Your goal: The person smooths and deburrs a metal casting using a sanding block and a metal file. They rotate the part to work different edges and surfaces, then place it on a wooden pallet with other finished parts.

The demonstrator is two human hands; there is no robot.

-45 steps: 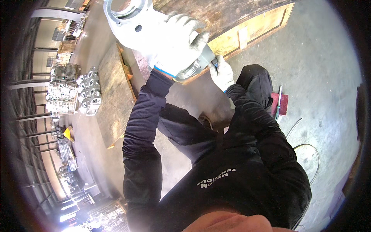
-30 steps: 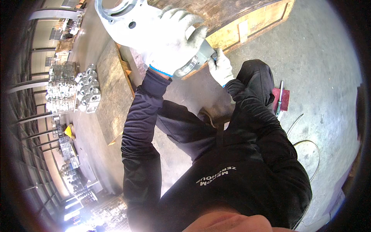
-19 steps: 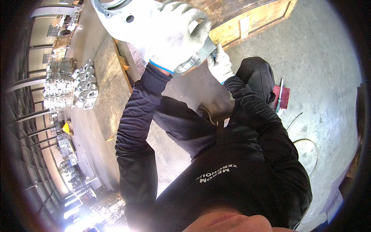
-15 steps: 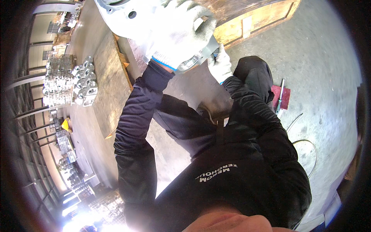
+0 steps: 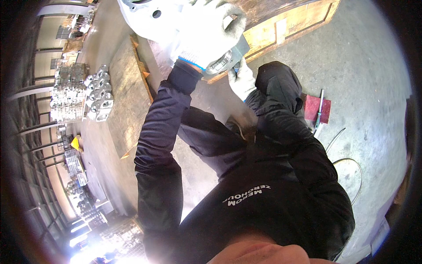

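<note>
A large pale metal casting (image 5: 147,24) with round holes lies at the top, washed out by glare where it meets my left glove. My left hand (image 5: 210,35), in a white knit glove with a blue cuff edge, lies over the casting with fingers curled round it. Below that glove, the casting's grey end shows a ribbed round opening. My right hand (image 5: 242,82), gloved likewise, is closed just beneath this end. A short dark piece sticks up from its fingers against the casting; its kind is hidden.
A wooden crate (image 5: 303,23) stands behind the casting. Right of my knee, a green-handled tool (image 5: 318,115) lies on a red pad (image 5: 325,105), near a thin hose (image 5: 361,178). On the left are a wooden board (image 5: 125,97) and stacked metal castings (image 5: 99,94).
My right hand has shifted left and slightly down along the casting's end. The casting and my left hand appear a little farther right.
</note>
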